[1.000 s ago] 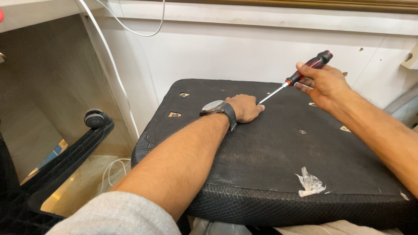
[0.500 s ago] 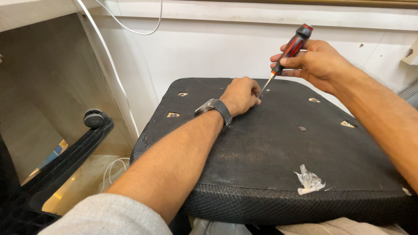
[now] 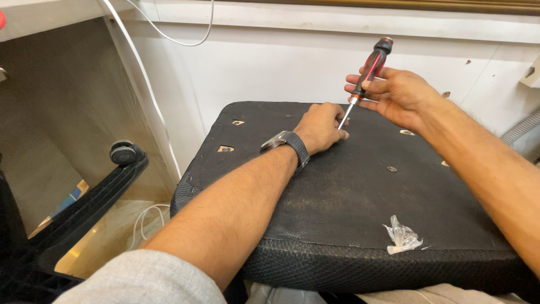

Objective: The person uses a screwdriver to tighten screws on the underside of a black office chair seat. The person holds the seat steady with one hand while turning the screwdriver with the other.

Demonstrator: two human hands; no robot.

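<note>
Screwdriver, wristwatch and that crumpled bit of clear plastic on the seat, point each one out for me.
screwdriver (image 3: 368,66), head view, on the red and black handle.
wristwatch (image 3: 275,140), head view, on the face.
crumpled clear plastic (image 3: 402,235), head view, on its middle.

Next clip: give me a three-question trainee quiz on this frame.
1. Which hand holds the screwdriver?
2. True or false: the left hand rests on the black seat.
3. What lies near the seat's front edge: (a) a plastic scrap, (b) a hammer, (c) a cup?
Key: 1 right; 2 true; 3 a.
</note>
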